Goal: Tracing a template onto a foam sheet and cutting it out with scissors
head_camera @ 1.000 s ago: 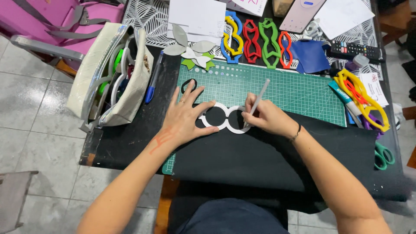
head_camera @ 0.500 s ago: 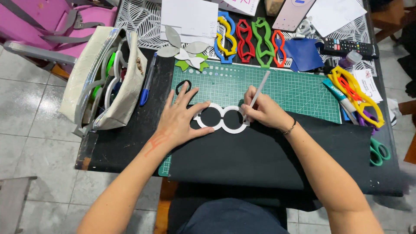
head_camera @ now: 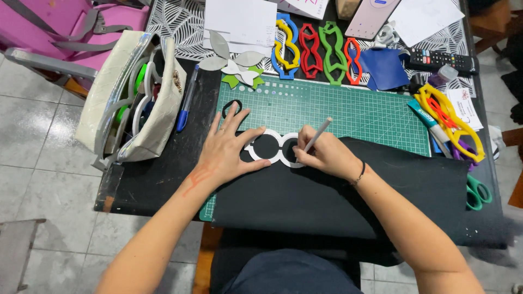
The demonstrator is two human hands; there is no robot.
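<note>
Two hands: both bare, working at a dark table seen from above.
Left hand point(head_camera: 224, 152): flat, fingers spread, pressing down on a white two-ring template point(head_camera: 272, 148); it grips nothing.
Right hand point(head_camera: 326, 155): fingers pinched together around a slim grey pencil point(head_camera: 317, 135), its tip at the inner edge of the template's right ring.
Template: lies on a black sheet point(head_camera: 338, 193), at the sheet's upper left edge, between the two hands.
Black sheet: spread over the near part of a green cutting mat point(head_camera: 348, 106) and hanging toward the person's lap.
Beside the left fingertips: a small black ring point(head_camera: 231, 108) on the mat's corner.
Left of the mat: a blue pen point(head_camera: 187, 99), then an open cream pouch point(head_camera: 136, 103) holding white and green cut shapes.
Far edge: a row of yellow, blue, red and green frame cutouts point(head_camera: 316, 46), grey petal shapes point(head_camera: 231, 62), a remote control point(head_camera: 442, 61).
Right side: yellow and red cutouts point(head_camera: 452, 120), green-handled scissors point(head_camera: 478, 191).
</note>
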